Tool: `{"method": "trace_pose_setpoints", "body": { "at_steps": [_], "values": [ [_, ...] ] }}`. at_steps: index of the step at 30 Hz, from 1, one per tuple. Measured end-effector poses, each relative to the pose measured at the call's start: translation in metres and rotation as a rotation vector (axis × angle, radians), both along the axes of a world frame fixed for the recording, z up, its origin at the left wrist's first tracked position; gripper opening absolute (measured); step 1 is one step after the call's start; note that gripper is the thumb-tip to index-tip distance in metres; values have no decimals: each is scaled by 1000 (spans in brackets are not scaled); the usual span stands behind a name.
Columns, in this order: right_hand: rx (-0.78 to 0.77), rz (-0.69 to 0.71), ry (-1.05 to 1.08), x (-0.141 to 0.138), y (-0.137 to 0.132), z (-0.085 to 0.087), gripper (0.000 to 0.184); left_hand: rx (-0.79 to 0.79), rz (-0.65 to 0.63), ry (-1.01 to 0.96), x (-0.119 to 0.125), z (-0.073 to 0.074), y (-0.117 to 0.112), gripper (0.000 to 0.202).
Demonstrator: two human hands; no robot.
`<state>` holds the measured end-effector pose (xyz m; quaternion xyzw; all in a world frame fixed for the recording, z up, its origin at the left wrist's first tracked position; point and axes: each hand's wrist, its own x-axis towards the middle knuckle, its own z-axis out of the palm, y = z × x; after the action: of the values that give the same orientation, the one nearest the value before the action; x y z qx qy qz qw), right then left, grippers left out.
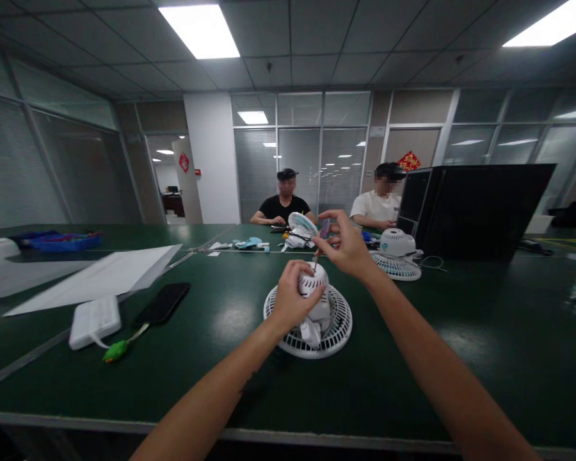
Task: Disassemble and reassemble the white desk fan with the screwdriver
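Observation:
A small white fan [340, 314] lies grille-down on the green table, its rounded motor housing pointing up. My left hand [295, 293] is wrapped around the side of that housing and steadies it. Above it, my right hand [346, 244] pinches the handle of a screwdriver [324, 228] between thumb and fingers. The metal shaft points down, with its tip at the top of the housing; whether a screw sits there is too small to tell.
Another white fan [397, 246] and a black computer case [480, 211] stand to the right. Farther back is a third fan [301, 230]; two people sit across the table. To the left lie a phone [162, 303], a white power bank [95, 321], paper sheets [105, 276] and a blue tray [67, 241].

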<state>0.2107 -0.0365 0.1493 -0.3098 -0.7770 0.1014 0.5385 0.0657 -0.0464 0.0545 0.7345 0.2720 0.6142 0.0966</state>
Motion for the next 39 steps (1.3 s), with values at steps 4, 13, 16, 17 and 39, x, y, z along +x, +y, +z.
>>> {"method": "trace_pose_setpoints", "body": {
  "at_steps": [4,13,16,17,39],
  "values": [
    [11,-5,-9,0,0,0,40,6,-4,-7,0,-1,0,26],
    [65,-53,-96,-1,-1,-1,38,9,0,0,0,0,1,25],
    [106,-70,-141,-1,-6,2,41,6,-6,-5,0,0,0,27],
    [116,-61,-153,0,-8,5,41,5,-6,-8,0,-1,1,27],
    [100,-12,-108,2,-7,26,23,-104,11,-18,1,11,10,14]
  ]
}}
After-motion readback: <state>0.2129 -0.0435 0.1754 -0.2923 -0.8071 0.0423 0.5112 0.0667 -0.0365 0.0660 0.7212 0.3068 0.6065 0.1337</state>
